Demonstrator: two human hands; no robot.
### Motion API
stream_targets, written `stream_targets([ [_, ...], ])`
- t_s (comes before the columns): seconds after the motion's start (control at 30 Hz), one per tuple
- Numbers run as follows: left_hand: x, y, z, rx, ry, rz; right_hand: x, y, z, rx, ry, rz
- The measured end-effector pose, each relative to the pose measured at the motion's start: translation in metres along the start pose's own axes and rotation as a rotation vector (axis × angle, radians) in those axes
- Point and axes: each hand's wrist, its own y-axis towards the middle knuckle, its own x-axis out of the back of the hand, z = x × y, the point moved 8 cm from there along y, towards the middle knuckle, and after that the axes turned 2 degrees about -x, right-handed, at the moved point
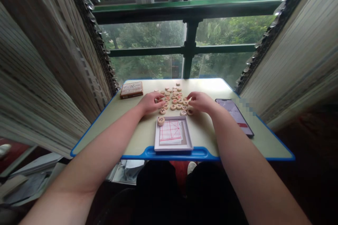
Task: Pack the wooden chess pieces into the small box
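Nearest, a shallow tray [173, 147] holds a paper grid [170, 132], with one wooden Chinese chess piece [161, 121] on its left corner. Beyond it, the left hand [151, 102] and right hand [202, 101] sit apart, fingers curled at either side of a cluster of pieces [173, 100]; any grip cannot be told. A phone [234, 116] lies right on the surface [211, 88], a box [131, 89] far left.

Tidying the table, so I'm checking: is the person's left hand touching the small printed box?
Apart. The head view shows bare tabletop between the left hand and the printed box.
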Motion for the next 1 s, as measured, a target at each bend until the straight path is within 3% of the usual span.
stream_targets([
  [0.1,0.0,-0.002,0.007,0.064,-0.017,-0.023,-0.003,-0.006,0.006,0.045,-0.034,0.028],
  [0.17,-0.001,-0.002,0.0,0.034,0.011,-0.03,-0.002,-0.007,0.012,0.094,-0.052,0.019],
  [0.27,-0.001,-0.003,-0.021,-0.056,0.078,-0.055,0.005,-0.003,0.014,0.108,-0.029,-0.097],
  [0.43,-0.003,-0.004,-0.043,-0.184,0.127,-0.075,0.004,0.01,-0.007,-0.023,-0.001,-0.278],
  [0.53,-0.002,0.0,-0.034,-0.165,0.134,-0.088,-0.003,0.018,-0.015,-0.054,0.023,-0.313],
  [0.7,0.004,0.007,-0.001,-0.043,0.183,-0.188,-0.005,0.027,-0.013,-0.016,0.07,-0.329],
  [0.83,-0.004,0.011,0.017,0.027,0.212,-0.114,-0.013,0.029,-0.006,0.043,0.078,-0.27],
  [1.0,-0.01,0.011,0.013,-0.023,0.136,-0.048,-0.013,0.027,-0.007,0.017,0.064,-0.265],
])
